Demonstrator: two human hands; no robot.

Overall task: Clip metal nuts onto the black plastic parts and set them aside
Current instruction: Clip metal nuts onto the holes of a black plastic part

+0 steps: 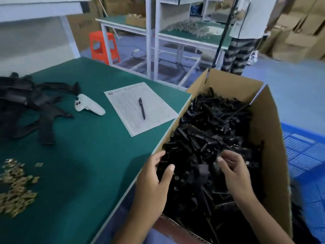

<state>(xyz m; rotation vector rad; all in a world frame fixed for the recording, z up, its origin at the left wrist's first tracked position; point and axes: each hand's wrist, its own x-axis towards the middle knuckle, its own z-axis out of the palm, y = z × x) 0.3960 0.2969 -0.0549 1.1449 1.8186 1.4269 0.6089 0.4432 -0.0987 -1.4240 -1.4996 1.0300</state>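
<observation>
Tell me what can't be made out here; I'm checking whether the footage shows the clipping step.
Head view only:
- Form sheet text: too small, blurred.
- Left hand and right hand grip: fingertips buried among black plastic parts.
- Cardboard box depth: hidden by the parts.
- Metal nuts pile: cut off by left edge.

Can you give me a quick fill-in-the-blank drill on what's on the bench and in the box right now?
1. Both hands, left hand and right hand, reach into the ____ box.
2. The pen lies on a sheet of ____.
3. The brass-coloured nuts lie in a loose pile on the ____ table mat.
4. The stool beyond the table is ____.

Missing words: cardboard; paper; green; orange
</observation>
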